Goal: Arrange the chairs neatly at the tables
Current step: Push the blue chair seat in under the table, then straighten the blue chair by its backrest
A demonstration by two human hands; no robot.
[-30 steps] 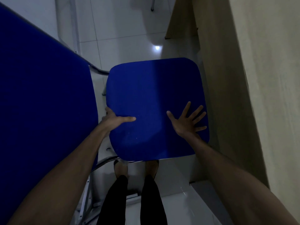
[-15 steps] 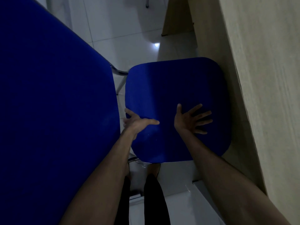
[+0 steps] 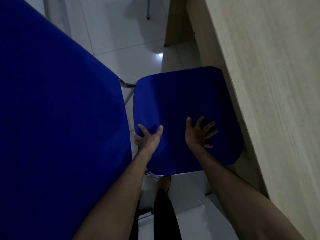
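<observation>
Seat [image 3: 181,108]: blue, padded, low in the room, its right edge tucked just under the table [image 3: 270,87] edge. Front corner nearest the person is not yet under.

Backrest [image 3: 57,118]: blue, large, fills the left of the view, close beside the seat. A metal frame tube [image 3: 127,84] shows between the two.

Left hand [image 3: 149,138]: at the seat's left edge, thumb and forefinger on top, the other fingers curled down over the side. Grip loose rather than clamped, as far as the dim light allows.

Right hand [image 3: 197,135]: palm on the seat top, fingers spread wide, pointing toward the table.

Floor [image 3: 110,32]: pale glossy tile, one lamp glint. Likely slick, so the legs should slide.

Step in hand, judged: pushing the chair in under the table. Done well, it wants even pressure from both hands, low and level, so the seat goes in square instead of swinging. Watch the right fingers near the table edge. Stop when the seat front sits parallel with the edge.
</observation>
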